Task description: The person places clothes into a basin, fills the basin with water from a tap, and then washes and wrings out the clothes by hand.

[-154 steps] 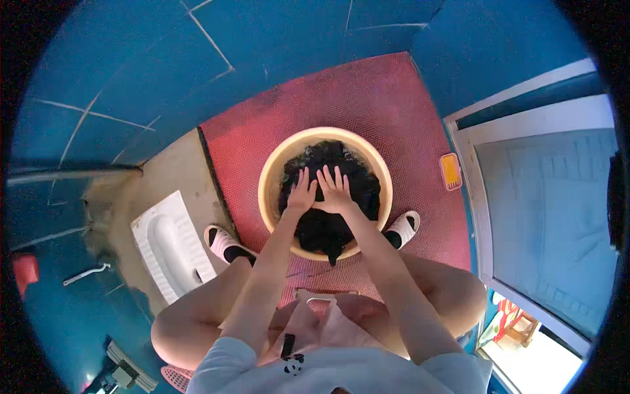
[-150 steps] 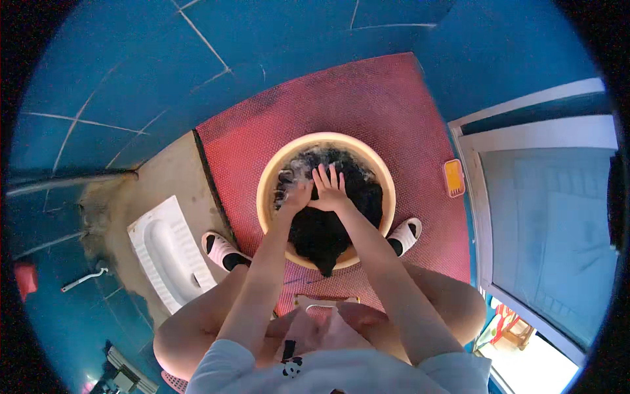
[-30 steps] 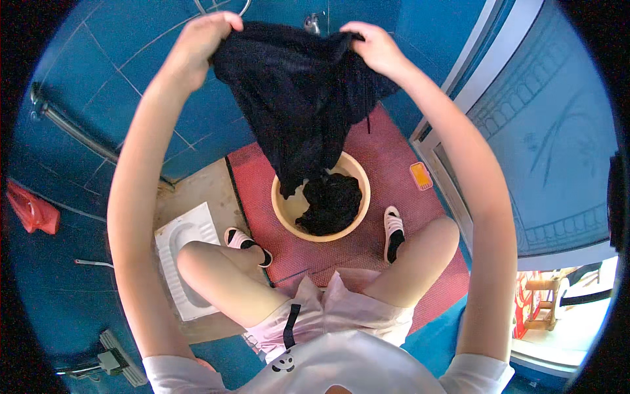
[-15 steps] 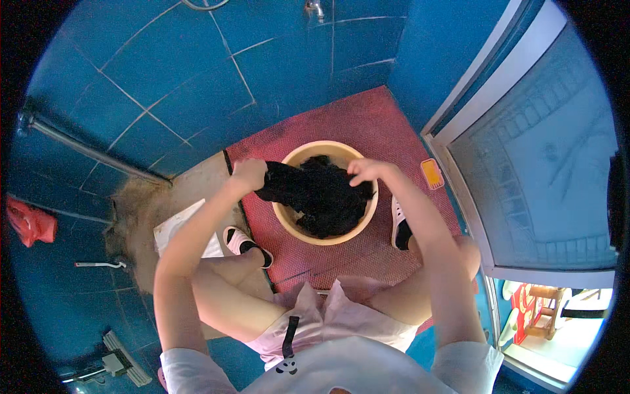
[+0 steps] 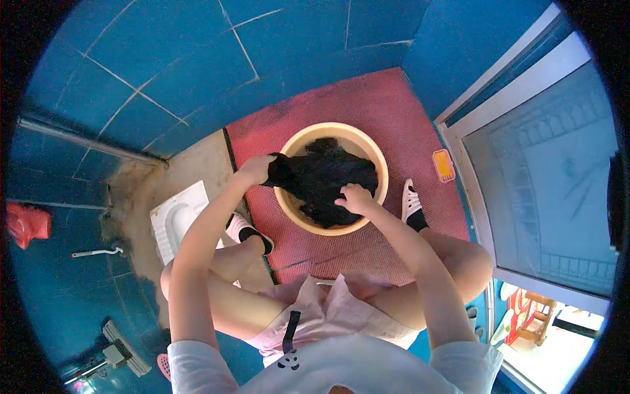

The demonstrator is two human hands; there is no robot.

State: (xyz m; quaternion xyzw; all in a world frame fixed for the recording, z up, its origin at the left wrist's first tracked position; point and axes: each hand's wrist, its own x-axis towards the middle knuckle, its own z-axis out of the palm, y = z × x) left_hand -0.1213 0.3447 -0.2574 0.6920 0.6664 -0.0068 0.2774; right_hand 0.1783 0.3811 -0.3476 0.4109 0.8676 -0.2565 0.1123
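A yellow round basin (image 5: 384, 164) stands on the floor between my feet, with a heap of wet-looking black cloth (image 5: 328, 164) in it. At the basin's left rim, my left hand (image 5: 257, 169) is closed round a bunched end of the cloth, which is drawn out over the edge. My right hand (image 5: 356, 197) is down on the lower right part of the heap, its fingers curled in against the fabric. The fingertips are partly lost against the black. What kind of garment it is cannot be made out.
Red textured mat (image 5: 262, 134) lies under the basin. A soap dish (image 5: 443, 165) with an orange block sits at right, by the framed door (image 5: 538, 177). To the left are a white squat toilet (image 5: 177, 220), a white-handled brush (image 5: 97, 253) and a mop (image 5: 125, 354).
My right hand has come down from the basin's upper right rim onto the cloth's lower right part. My left hand still holds its end. The whole view has shifted slightly.
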